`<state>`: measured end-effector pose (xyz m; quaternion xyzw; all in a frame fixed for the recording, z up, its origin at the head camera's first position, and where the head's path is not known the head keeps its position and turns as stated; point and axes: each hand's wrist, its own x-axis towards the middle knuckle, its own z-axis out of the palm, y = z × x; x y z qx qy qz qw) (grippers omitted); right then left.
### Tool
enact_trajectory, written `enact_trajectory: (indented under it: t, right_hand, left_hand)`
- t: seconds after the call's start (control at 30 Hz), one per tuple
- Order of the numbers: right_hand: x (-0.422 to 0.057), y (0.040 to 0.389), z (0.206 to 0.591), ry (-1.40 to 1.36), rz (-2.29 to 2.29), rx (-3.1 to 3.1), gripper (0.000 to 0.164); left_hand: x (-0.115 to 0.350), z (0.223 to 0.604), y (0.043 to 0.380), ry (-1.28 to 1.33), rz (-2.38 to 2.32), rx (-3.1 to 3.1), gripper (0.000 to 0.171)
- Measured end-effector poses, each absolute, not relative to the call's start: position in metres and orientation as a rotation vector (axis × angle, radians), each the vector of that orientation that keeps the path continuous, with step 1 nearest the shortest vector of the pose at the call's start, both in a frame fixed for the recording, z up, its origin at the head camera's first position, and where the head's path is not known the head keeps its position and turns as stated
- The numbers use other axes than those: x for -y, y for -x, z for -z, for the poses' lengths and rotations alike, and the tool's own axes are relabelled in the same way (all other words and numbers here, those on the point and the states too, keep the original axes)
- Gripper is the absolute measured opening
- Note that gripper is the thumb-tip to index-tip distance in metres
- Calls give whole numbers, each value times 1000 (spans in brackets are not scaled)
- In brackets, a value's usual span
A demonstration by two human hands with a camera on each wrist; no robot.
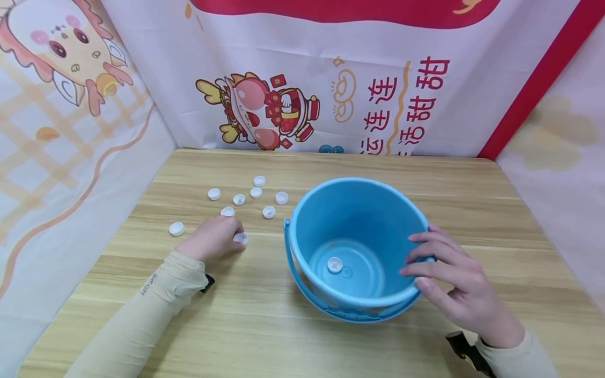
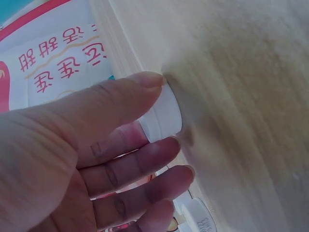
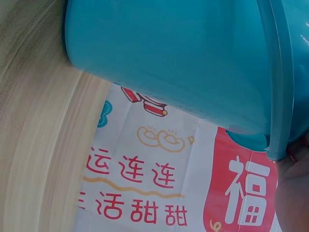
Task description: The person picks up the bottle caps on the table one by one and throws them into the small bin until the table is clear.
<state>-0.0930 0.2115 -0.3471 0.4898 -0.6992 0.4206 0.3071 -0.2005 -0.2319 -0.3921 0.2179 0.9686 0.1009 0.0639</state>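
My left hand (image 1: 215,239) pinches a white bottle cap (image 2: 166,113) between thumb and fingers, low over the table. Just beyond that hand lies another white cap (image 1: 228,211), and one more (image 1: 177,228) sits off to its left. My right hand (image 1: 460,281) holds the rim of a blue bucket (image 1: 359,197), fingers over the edge and reaching inside. In the right wrist view the bucket's side (image 3: 169,58) fills the upper part, and only a bit of the hand shows at the right edge. A single white cap (image 1: 334,264) rests on the bucket's floor.
Several white caps, among them one cap (image 1: 214,193) and another (image 1: 281,197), are scattered on the wooden table (image 1: 227,315) left of the bucket. The bucket's handle (image 1: 302,286) hangs down on the near side. Printed cloth (image 1: 165,68) walls the back and sides.
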Motion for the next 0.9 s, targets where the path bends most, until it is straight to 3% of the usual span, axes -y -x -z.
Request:
enact_trajectory:
  t: [0.4, 0.9]
  right_hand:
    - [-214, 92, 348, -1293, -1100, 1875, 23]
    - [-214, 91, 347, -1289, -1093, 1877, 23]
  left_hand:
    - [237, 399, 199, -651, -455, -2860, 12]
    - [228, 351, 188, -725, -690, -2866, 26]
